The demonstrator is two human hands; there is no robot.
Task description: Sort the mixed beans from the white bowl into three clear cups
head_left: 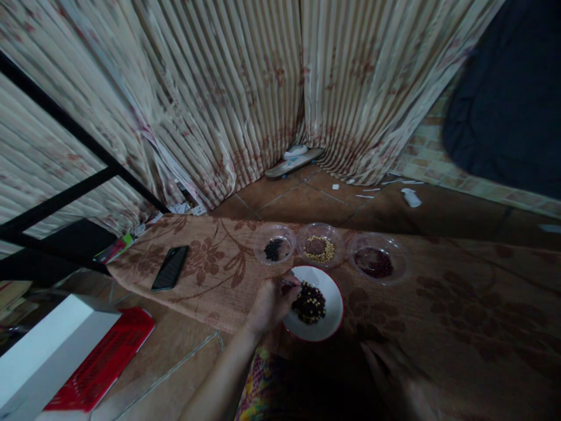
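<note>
My left hand (272, 299) is at the left rim of a white bowl (333, 304) with a red edge. Its fingers are closed in a pinch on a thin metal tool (289, 283), perhaps tweezers, whose end reaches over the bowl. Mixed dark and yellow beans (310, 305) lie in the bowl. Behind it stand three clear plastic bowls: one with black beans (273, 250), one with yellow soybeans (322, 250), one with dark red beans (373, 262). My right hand (397, 377) rests in shadow at the near table edge, fingers loosely apart, holding nothing I can see.
A phone (170, 268) lies on the left of the cloth-covered table (438, 316). A red basket (103, 362) and white box (52, 356) stand lower left. A skateboard (294, 164) and white litter (411, 197) are on the floor before the curtains (245, 88).
</note>
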